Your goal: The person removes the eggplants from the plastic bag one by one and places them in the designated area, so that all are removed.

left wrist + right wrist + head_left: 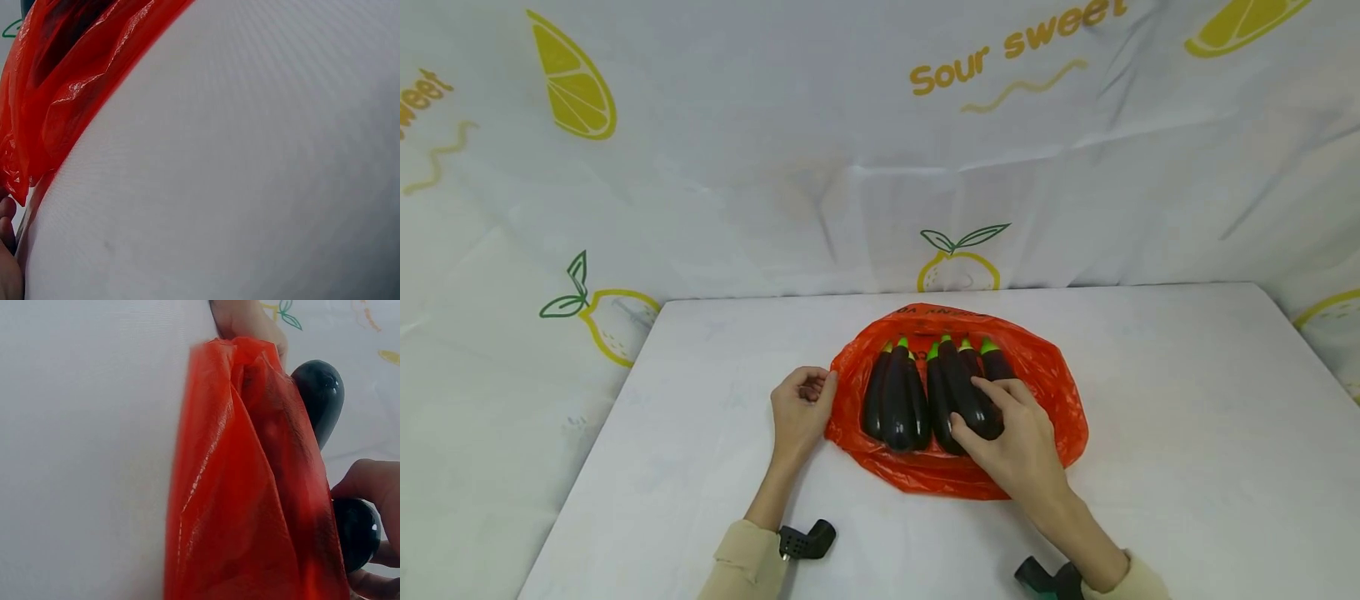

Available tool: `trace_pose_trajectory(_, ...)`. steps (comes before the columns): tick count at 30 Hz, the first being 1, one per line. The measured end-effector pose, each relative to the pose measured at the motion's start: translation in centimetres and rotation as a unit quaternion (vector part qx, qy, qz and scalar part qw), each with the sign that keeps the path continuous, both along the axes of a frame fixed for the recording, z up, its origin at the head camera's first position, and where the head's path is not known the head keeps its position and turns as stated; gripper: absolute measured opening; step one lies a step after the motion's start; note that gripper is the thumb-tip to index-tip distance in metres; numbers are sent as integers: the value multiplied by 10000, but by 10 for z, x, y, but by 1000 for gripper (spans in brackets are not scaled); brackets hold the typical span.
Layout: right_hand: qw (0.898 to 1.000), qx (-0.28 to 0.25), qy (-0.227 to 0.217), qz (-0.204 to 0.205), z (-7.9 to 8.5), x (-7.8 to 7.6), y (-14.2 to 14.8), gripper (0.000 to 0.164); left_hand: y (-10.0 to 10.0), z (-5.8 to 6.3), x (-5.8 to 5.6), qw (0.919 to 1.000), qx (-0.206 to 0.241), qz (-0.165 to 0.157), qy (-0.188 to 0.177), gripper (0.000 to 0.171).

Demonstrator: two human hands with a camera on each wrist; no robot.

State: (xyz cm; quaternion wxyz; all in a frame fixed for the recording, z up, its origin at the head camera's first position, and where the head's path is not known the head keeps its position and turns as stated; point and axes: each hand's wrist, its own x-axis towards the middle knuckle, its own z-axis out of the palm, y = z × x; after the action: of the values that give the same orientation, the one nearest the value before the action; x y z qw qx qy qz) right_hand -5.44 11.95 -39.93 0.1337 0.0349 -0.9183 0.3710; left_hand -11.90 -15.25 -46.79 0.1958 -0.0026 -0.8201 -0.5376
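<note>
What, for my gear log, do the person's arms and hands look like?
The left sleeve and right sleeve are pale beige; left hand and right hand are gloveless. The left wrist device is black with small holes, the right wrist device black with some green.

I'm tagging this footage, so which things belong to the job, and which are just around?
Job:
- long glossy dark eggplants
- crinkled red plastic bag
- right hand, gripping one eggplant
- left hand, at bag's edge

Just around:
- flat white table
- white lemon-print cloth
- black wrist cameras
</note>
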Motion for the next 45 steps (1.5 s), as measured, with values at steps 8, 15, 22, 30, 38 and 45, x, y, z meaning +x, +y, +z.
trace_pose_trajectory(8, 9978, -337, 565, 7, 2, 8, 3, 45, -1, 0, -1, 10000, -25, 13, 68, 11)
trace_pose_trajectory(15, 9950, -368, 930, -32, 7, 17, 16, 47, 0, -1, -2, 9999, -51, 7, 104, 10)
trace_pose_trajectory(22, 9881, -540, 1441, -45, 14, 24, 27, 48, 0, -1, -2, 9999, -72, -7, 103, 10)
trace_pose_trajectory(30, 9841, -737, 1610, -149, 16, 25, 42, 50, 0, -1, -2, 9998, -131, -1, 145, 11)
trace_pose_trajectory(38, 9768, -1059, 1822, -381, 12, 21, 64, 50, 0, -3, -2, 9993, -174, 17, 331, 10)
trace_pose_trajectory(45, 9747, -1030, 1800, -827, 8, 17, 87, 51, 0, 0, -2, 9998, -74, -16, 209, 10)
